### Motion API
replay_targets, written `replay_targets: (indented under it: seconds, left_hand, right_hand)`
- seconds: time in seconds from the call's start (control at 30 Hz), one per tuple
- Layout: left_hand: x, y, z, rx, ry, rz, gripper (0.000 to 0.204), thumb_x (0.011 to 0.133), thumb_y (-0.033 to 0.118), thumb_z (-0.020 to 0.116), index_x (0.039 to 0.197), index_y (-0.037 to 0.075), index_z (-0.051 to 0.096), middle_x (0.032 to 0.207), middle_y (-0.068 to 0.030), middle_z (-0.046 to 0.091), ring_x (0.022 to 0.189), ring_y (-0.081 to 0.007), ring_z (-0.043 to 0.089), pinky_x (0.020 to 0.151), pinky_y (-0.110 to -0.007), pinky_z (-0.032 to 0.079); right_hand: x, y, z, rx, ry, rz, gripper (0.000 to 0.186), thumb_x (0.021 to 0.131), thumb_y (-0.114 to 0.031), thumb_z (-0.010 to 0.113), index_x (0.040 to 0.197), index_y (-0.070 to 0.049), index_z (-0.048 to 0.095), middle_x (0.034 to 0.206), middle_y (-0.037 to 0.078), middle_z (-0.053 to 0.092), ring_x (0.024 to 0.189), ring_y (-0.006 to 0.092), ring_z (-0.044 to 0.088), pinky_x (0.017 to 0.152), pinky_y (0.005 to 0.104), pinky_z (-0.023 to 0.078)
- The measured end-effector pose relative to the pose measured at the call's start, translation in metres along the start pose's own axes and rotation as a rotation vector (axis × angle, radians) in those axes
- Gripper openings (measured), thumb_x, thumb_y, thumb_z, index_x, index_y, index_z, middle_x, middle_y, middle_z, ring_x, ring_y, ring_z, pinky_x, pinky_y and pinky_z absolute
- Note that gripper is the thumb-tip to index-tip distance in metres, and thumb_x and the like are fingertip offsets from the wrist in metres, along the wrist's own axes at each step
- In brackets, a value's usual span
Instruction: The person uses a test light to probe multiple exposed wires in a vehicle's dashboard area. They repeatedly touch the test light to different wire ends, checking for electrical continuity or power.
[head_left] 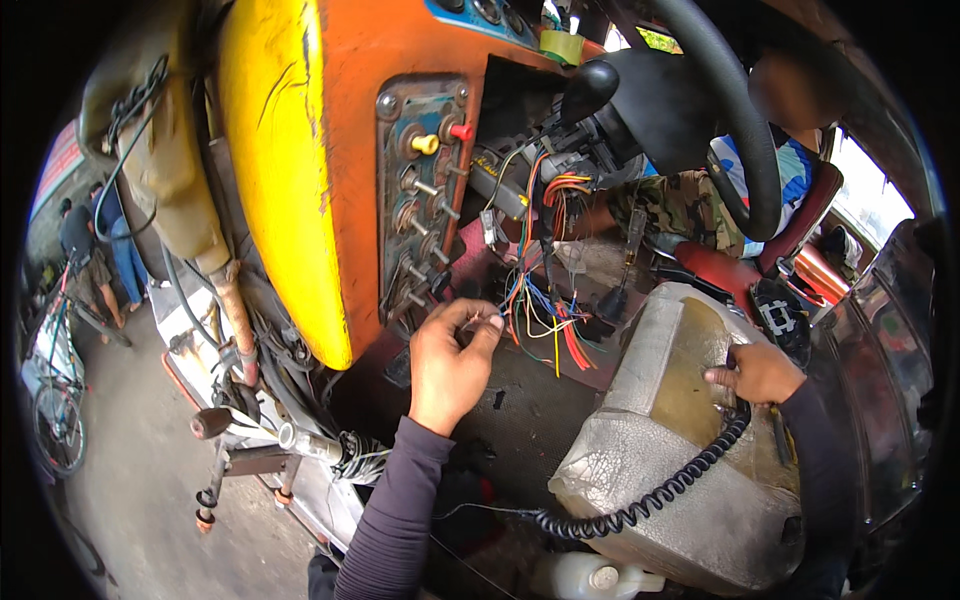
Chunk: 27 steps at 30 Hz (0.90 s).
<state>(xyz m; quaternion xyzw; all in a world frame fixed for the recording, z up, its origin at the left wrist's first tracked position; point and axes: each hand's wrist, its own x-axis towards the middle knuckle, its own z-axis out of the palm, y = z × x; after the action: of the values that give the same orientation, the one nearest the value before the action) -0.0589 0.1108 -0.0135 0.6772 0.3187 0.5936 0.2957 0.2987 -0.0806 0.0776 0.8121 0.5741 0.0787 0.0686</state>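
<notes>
My left hand is closed in a pinch at the left edge of a bundle of loose coloured wires. A thin wire seems to be between thumb and finger. The bundle hangs below the steering column, with several ends spread apart. My right hand is closed over the worn grey padded cover. From beneath it runs a black coiled cord, which curves down and left into a thin wire. What sits on the cord's end is mostly hidden by my fingers.
An orange dashboard with a switch panel stands ahead, beside a yellow panel. A steering wheel arcs above right; a person in camouflage trousers sits beyond. A white jug lies low. Outside left are a bicycle and people.
</notes>
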Motion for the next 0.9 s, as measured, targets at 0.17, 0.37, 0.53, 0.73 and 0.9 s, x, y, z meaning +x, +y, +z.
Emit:
replay_targets:
  seconds: [0.17, 0.37, 0.53, 0.73, 0.9]
  left_hand:
    - [0.003, -0.004, -0.002, 0.061, -0.060, -0.022, 0.012, 0.090, 0.009, 0.078, 0.101, 0.002, 0.077, 0.087, -0.0081, 0.069, 0.081, -0.0176, 0.065, 0.078, -0.031, 0.051]
    - [0.006, -0.017, -0.002, -0.030, -0.026, -0.089, 0.013, 0.096, 0.009, 0.073, 0.101, -0.003, 0.073, 0.080, -0.0051, 0.068, 0.074, -0.0116, 0.060, 0.072, -0.029, 0.050]
    - [0.005, -0.016, 0.006, 0.001, 0.071, -0.105, 0.016, 0.098, 0.012, 0.068, 0.100, -0.003, 0.071, 0.083, -0.0165, 0.073, 0.077, -0.0204, 0.073, 0.071, -0.036, 0.055]
    - [-0.003, -0.005, 0.002, -0.093, 0.007, -0.128, 0.013, 0.100, 0.009, 0.067, 0.100, -0.004, 0.070, 0.085, -0.0035, 0.070, 0.077, -0.0074, 0.059, 0.070, -0.028, 0.050]
    - [-0.006, 0.008, -0.004, -0.246, 0.014, -0.124, 0.013, 0.102, 0.010, 0.067, 0.103, -0.002, 0.069, 0.083, 0.0003, 0.067, 0.074, -0.0060, 0.056, 0.067, -0.026, 0.049]
  right_hand:
    - [-0.012, 0.017, 0.021, 0.323, 0.140, 0.045, 0.057, 0.078, -0.034, 0.090, 0.117, 0.002, 0.068, 0.106, 0.032, 0.071, 0.105, 0.0480, 0.068, 0.088, 0.0534, 0.052]
    - [-0.014, -0.009, 0.014, 0.836, 0.149, 0.059, 0.061, 0.079, 0.004, 0.079, 0.137, 0.002, 0.058, 0.094, 0.008, 0.063, 0.093, 0.0189, 0.066, 0.083, 0.0305, 0.055]
    - [-0.022, -0.084, -0.027, 1.394, -0.036, -0.320, 0.057, 0.084, 0.013, 0.064, 0.140, 0.003, 0.057, 0.100, 0.006, 0.065, 0.084, 0.0122, 0.065, 0.073, 0.0266, 0.056]
    - [-0.013, -0.213, -0.040, 0.970, 0.165, -0.576, 0.034, 0.090, -0.020, 0.076, 0.116, -0.002, 0.065, 0.089, 0.014, 0.068, 0.076, 0.0278, 0.068, 0.072, 0.0398, 0.054]
    - [0.045, -0.239, -0.050, 0.902, 0.419, -0.398, 0.025, 0.085, -0.019, 0.075, 0.099, 0.001, 0.073, 0.082, 0.025, 0.070, 0.080, 0.0442, 0.072, 0.071, 0.0477, 0.055]
